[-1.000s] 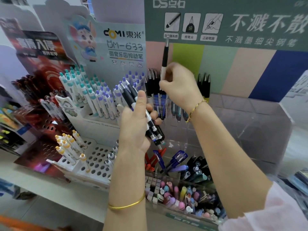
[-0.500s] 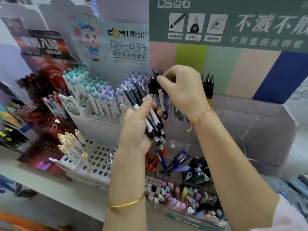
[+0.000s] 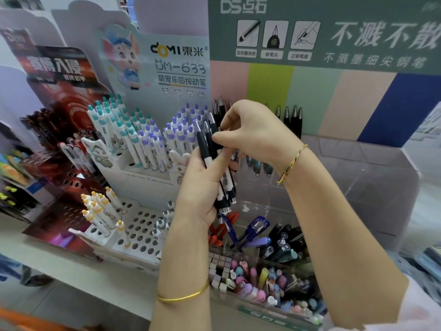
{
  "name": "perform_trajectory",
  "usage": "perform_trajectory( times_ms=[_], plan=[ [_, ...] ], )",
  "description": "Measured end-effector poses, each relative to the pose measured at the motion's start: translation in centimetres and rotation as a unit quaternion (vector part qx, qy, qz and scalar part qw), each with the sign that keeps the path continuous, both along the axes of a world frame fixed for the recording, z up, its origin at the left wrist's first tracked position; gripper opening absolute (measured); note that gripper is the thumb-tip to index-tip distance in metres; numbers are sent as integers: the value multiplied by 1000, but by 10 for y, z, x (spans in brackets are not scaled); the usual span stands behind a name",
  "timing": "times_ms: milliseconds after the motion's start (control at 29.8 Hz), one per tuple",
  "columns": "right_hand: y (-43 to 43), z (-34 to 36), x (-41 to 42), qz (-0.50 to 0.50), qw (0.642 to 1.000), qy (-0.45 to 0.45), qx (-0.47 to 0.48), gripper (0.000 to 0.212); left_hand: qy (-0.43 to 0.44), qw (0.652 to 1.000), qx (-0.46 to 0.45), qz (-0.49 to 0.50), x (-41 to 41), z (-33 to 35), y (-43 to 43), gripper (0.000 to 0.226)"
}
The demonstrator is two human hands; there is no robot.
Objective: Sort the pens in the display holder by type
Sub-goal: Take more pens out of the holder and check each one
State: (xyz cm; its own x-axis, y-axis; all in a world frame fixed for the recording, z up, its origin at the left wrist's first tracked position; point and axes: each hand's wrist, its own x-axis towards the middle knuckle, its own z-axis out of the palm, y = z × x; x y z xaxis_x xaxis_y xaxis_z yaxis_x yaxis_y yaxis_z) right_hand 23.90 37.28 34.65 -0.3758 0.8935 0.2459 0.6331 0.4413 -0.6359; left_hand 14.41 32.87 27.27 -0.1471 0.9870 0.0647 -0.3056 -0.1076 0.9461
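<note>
At the centre of the frame the left hand (image 3: 202, 189) is closed around a bundle of pens (image 3: 214, 161), black at the top and white further down, thumb pressed across their barrels; the pens slant up to the left, and their tips poke out below the palm. How many are in the bundle is hard to count, since fingers and overlap hide most of them. The right hand (image 3: 253, 132) comes in from the right, its thumb and forefinger pinched at the upper end of the bundle; whether it grips one pen or only touches the bundle I cannot tell, as the fingertips cover the contact. Behind the right hand a row of black pens (image 3: 290, 118) stands in a clear holder (image 3: 358, 177), mostly hidden by the wrist, with only caps showing. Left of the hands a white rack (image 3: 143, 225) carries teal-capped pens (image 3: 112, 125), purple-capped pens (image 3: 176, 132) and, lower left, yellow-capped pens (image 3: 100, 211). Below the hands a clear bin (image 3: 274, 304) holds pastel pens, blurred and cut by the forearms. A gold bangle (image 3: 183, 296) rings the left wrist; a braided cord (image 3: 292, 163) rings the right.
</note>
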Motion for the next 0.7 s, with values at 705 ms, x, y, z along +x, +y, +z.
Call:
perform_trajectory(
  times_ms=[705],
  plan=[
    [20,7,2,-164,911,275,259,9,-60,990,-48,120,-7,7,3,16]
  ],
)
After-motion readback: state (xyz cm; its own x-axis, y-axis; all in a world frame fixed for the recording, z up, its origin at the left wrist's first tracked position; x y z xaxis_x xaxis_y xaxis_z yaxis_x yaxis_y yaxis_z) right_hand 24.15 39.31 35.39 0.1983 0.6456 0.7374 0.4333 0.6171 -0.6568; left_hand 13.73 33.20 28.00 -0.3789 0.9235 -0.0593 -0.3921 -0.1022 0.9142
